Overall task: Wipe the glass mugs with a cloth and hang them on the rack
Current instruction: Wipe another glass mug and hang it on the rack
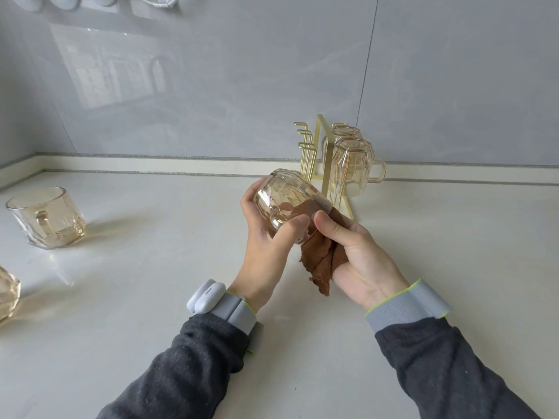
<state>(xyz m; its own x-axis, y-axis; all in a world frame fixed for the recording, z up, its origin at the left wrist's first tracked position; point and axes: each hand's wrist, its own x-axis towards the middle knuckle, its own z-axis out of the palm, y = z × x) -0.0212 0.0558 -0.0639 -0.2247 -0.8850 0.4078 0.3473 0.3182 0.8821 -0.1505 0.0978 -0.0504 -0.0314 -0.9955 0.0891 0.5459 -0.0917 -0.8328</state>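
Pale counter (151,313), gold rack (317,146) far, right of centre, two hung mugs (351,167) upside down on its right side, left hand (266,237) with fingers curled round a tilted mug (281,195) just near of the rack, right hand (360,258) pinching a brown cloth (317,267) pushed into its mouth, upright mug (48,219) far left.

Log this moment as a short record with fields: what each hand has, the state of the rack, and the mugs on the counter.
left hand: grips a tilted amber glass mug
right hand: holds brown cloth, pushed into that mug's mouth
rack: gold wire, two hung mugs upside down on its right side, left hooks bare
counter: one upright mug at far left, another mug cut off by the left edge
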